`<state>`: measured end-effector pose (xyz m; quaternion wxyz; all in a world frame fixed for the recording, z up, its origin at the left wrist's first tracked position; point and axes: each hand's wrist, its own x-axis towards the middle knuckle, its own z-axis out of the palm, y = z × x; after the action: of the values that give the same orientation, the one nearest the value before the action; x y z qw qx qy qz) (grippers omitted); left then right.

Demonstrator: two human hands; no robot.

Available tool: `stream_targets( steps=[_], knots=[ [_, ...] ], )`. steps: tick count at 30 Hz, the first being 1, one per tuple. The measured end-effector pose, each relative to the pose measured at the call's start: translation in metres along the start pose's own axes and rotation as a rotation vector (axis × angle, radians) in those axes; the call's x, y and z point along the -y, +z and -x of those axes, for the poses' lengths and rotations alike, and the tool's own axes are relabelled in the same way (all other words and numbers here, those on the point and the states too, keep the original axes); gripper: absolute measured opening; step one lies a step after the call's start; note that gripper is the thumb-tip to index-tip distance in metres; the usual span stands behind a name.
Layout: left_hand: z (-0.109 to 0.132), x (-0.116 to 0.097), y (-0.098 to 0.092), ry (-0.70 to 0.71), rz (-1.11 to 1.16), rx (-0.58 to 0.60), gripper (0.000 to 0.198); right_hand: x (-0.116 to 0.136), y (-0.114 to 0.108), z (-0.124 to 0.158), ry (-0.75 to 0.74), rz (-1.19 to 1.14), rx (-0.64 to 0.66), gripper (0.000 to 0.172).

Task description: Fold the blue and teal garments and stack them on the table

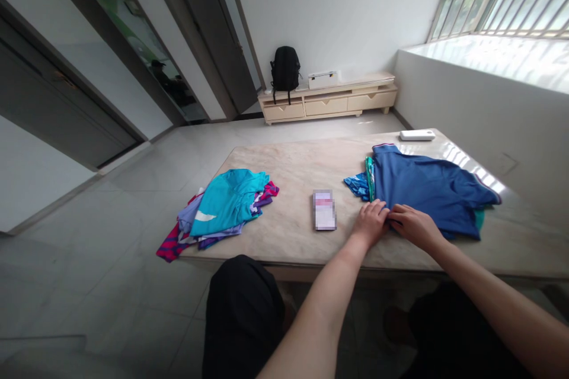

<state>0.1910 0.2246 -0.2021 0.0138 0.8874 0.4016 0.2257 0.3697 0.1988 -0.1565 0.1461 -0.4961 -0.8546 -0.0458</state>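
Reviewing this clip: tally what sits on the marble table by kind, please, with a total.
Clothing piles: 2, the teal-topped pile and the blue-topped pile, on whose near edge the left hand and right hand rest.
Flat blurred item: 1.
White device at the far edge: 1.
Total: 4 on the table.

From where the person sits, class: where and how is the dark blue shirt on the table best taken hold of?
Probably at its near left corner, from the seated person's side. The dark blue shirt lies spread flat on the table, with that hem edge nearest. The left hand and right hand already rest there side by side, so pinching the edge with both hands looks easiest.
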Motion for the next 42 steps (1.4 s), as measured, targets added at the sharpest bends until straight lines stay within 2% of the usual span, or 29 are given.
stream_targets(
  steps=[4,10,15,18,21,24,28,30,32,34,36,39,42],
  knots=[
    [0.001,0.0,-0.001,0.007,0.003,0.006,0.036,0.0,0.0,0.001,-0.032,-0.052,0.03,0.027],
    [0.001,0.0,-0.001,0.008,0.013,0.007,0.037,-0.004,0.005,0.004,0.059,-0.054,0.016,0.024],
    [0.003,-0.001,0.001,0.014,0.006,0.03,0.044,-0.008,0.005,0.008,0.074,-0.071,0.039,0.023],
    [0.011,-0.005,0.002,0.026,-0.007,0.055,0.047,-0.014,0.006,0.01,0.112,-0.061,0.033,0.031],
    [0.028,-0.014,-0.003,0.029,-0.026,0.086,0.049,-0.019,0.015,0.012,0.192,-0.019,-0.007,0.04],
    [0.055,-0.029,-0.016,0.057,-0.037,0.125,0.05,-0.016,0.033,0.018,0.259,0.018,-0.017,0.059],
    [0.104,-0.045,-0.048,0.143,-0.024,0.171,0.041,-0.006,0.055,0.027,0.301,0.05,0.002,0.067],
    [0.129,-0.042,-0.073,0.173,-0.014,0.189,0.036,-0.005,0.059,0.028,0.303,0.065,0.007,0.067],
    [0.149,-0.022,-0.104,0.156,-0.025,0.224,0.035,-0.008,0.06,0.026,0.307,0.076,0.013,0.066],
    [0.163,0.016,-0.14,0.028,-0.09,0.266,0.034,-0.017,0.06,0.02,0.312,0.078,0.023,0.066],
    [0.176,0.07,-0.179,-0.233,-0.207,0.27,0.033,-0.03,0.059,0.013,0.317,0.068,0.041,0.067],
    [0.2,0.157,-0.229,-0.582,-0.365,0.2,0.041,-0.05,0.057,0.002,0.329,0.039,0.084,0.067],
    [0.233,0.216,-0.259,-0.869,-0.459,0.172,0.049,-0.063,0.056,-0.005,0.354,0.021,0.129,0.069]
  ],
)
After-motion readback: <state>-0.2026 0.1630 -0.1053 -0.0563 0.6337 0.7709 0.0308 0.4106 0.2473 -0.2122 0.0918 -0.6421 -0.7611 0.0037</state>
